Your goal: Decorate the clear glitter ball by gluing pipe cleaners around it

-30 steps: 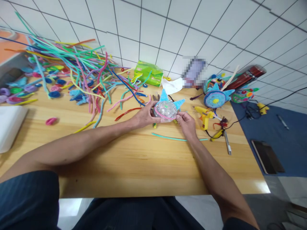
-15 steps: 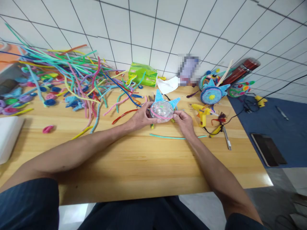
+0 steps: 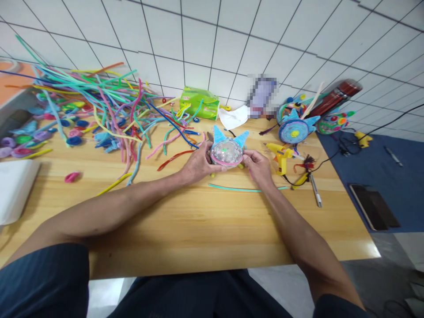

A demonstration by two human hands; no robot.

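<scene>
A clear plastic dome (image 3: 227, 149) with two blue pointed ears (image 3: 241, 139) is held above the table. A pink pipe cleaner (image 3: 228, 164) runs along its lower rim. My left hand (image 3: 198, 164) grips the dome's left side, thumb along the front edge. At the right side, the fingers of my right hand (image 3: 258, 168) are pinched at the rim on the pink pipe cleaner, and a bit of pink shows below them. The fingertips there are partly hidden. A turquoise pipe cleaner (image 3: 232, 188) lies on the table just in front of the hands.
Many loose pipe cleaners (image 3: 109, 95) are heaped at the left. Behind the dome stands a green packet (image 3: 198, 104). To the right are a yellow glue gun (image 3: 281, 155) with its cord, a pen (image 3: 316, 191) and a blue eared disc (image 3: 294, 131). A white box (image 3: 16, 190) sits far left.
The pink strand now lies closer along the dome's front rim, and its end shows under my right hand. The dome is tipped slightly; both hands stay on it. The view has shifted a little.
</scene>
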